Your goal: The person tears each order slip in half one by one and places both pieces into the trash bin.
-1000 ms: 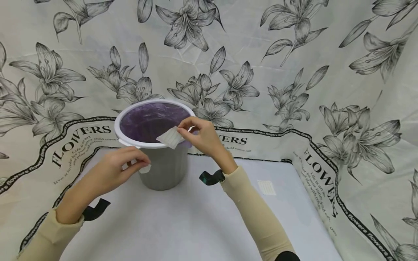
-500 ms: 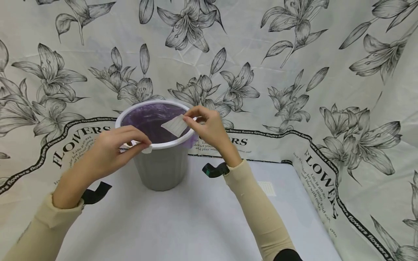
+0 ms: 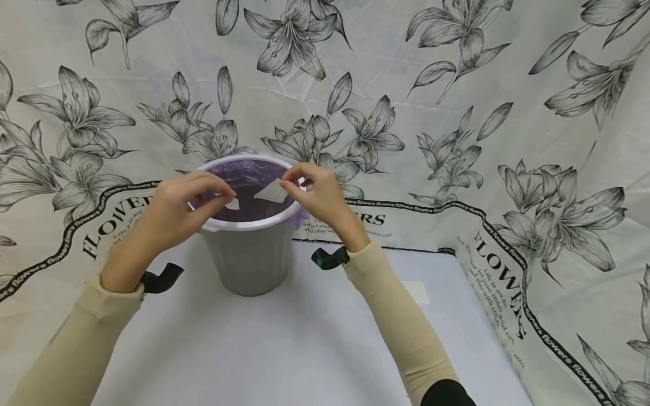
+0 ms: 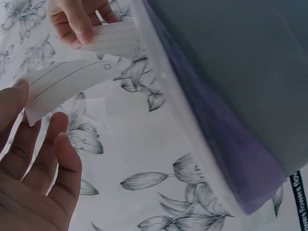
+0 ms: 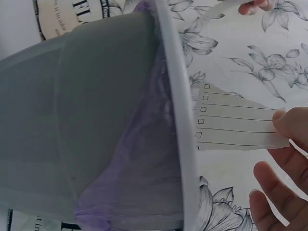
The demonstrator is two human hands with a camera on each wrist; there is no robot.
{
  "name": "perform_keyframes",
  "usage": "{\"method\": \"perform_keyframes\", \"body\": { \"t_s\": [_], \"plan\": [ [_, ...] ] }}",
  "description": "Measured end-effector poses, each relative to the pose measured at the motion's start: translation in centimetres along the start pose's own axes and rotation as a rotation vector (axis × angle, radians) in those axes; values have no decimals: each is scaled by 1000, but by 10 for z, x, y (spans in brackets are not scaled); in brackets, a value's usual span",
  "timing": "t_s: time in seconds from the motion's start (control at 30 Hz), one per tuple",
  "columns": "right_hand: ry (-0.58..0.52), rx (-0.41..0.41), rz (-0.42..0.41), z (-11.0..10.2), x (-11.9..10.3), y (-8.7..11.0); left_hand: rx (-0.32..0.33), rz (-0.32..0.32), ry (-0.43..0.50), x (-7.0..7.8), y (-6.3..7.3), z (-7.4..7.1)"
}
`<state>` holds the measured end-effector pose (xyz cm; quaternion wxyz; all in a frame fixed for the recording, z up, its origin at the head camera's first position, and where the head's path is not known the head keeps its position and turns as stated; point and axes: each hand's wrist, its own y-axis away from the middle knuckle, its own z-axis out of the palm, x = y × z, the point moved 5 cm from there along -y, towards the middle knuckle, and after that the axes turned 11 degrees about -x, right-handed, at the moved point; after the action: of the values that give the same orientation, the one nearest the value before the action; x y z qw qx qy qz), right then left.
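Note:
My left hand (image 3: 190, 206) pinches a small torn strip of lined paper (image 4: 67, 84) between thumb and forefinger, over the near-left rim of a grey trash can (image 3: 249, 259). A larger torn piece of paper (image 5: 236, 122), printed with lines and checkboxes, hangs from the thumb and forefinger of my right hand (image 3: 320, 192). That piece is above the can's mouth at its right side. The two paper pieces are apart. A white rim (image 3: 254, 225) holds a purple bag (image 5: 139, 159) that lines the can; its bottom is dark in the head view.
A lined paper sheet (image 3: 416, 292) lies on the white table (image 3: 264, 349) to the right, partly behind my right sleeve. Flower-printed cloth (image 3: 457, 73) stands behind and around the table.
My left hand has risen and moved right with its strip, from in front of the can to over its rim. My right hand has lifted slightly with its piece over the opening.

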<state>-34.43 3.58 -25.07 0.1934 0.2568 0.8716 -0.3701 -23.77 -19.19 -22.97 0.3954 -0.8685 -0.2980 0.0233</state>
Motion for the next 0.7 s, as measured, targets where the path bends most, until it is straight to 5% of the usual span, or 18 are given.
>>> {"method": "perform_keyframes", "body": {
  "t_s": [0.7],
  "plan": [
    [77,-70,133,18,19,-5,-16,-254,-10,-44,2,18]
  ]
}}
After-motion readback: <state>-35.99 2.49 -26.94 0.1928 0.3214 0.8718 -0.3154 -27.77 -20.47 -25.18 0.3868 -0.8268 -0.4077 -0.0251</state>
